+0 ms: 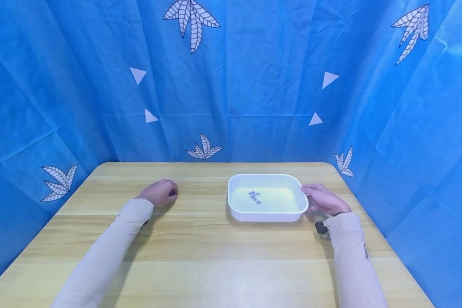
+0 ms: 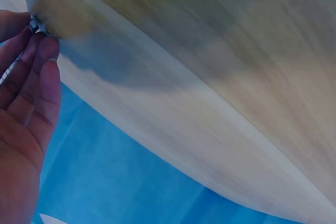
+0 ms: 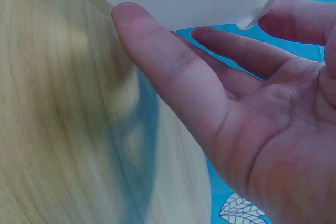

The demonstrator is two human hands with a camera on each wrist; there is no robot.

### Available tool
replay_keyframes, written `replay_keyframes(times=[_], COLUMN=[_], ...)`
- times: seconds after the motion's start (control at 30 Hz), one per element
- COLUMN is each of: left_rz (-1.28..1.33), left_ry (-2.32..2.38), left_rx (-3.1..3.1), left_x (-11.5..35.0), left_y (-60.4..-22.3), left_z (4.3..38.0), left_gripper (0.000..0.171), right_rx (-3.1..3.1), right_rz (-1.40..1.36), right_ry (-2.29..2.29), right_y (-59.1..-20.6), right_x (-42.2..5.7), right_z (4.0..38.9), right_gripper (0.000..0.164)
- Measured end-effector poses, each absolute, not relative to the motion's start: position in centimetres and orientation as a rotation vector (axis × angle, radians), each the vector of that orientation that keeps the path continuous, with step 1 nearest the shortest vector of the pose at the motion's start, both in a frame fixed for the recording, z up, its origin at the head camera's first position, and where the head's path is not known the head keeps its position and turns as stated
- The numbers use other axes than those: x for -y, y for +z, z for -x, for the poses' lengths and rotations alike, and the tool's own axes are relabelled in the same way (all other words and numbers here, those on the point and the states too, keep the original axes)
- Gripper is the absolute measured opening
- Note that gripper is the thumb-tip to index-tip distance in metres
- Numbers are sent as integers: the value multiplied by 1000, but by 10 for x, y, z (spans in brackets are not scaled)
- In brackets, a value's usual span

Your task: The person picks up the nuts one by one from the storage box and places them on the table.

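Observation:
My left hand (image 1: 161, 193) is low over the left half of the table, with its fingers bunched. In the left wrist view its thumb and fingertips pinch a small metal nut (image 2: 34, 25), which they partly cover. A white plastic tray (image 1: 269, 217) stands right of centre, holding several small shiny metal nuts (image 1: 254, 196) towards its left side. At the tray's right end is my right hand (image 1: 325, 199). In the right wrist view its extended thumb (image 3: 163, 59) lies against the outer wall, and a finger (image 3: 294, 22) touches the rim.
The pale wooden table (image 1: 200, 265) has rounded far corners. Blue curtain (image 1: 254, 85) with white leaves and triangles hangs behind it and along both sides. A dark object (image 1: 321, 227) sits at the right wrist, beside the sleeve cuff.

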State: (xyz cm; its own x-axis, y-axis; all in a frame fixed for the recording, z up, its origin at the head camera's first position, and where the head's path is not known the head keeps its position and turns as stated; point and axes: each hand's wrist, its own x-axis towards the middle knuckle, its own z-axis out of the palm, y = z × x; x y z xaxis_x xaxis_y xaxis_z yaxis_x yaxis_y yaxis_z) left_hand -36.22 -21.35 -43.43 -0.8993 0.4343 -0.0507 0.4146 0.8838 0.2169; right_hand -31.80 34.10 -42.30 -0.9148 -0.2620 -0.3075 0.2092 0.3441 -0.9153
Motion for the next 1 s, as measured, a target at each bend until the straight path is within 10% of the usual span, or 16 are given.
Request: replay_keyframes(times=[1.0], left_rz=[-575], left_ry=[446], left_rx=[-2920], left_x=[207], left_y=[-426], left_z=[357], left_gripper=[19], right_rx=[-2203], right_rz=[76], right_ry=[-1613], right_y=[-425], right_x=[-343], right_z=[321], right_gripper=[53])
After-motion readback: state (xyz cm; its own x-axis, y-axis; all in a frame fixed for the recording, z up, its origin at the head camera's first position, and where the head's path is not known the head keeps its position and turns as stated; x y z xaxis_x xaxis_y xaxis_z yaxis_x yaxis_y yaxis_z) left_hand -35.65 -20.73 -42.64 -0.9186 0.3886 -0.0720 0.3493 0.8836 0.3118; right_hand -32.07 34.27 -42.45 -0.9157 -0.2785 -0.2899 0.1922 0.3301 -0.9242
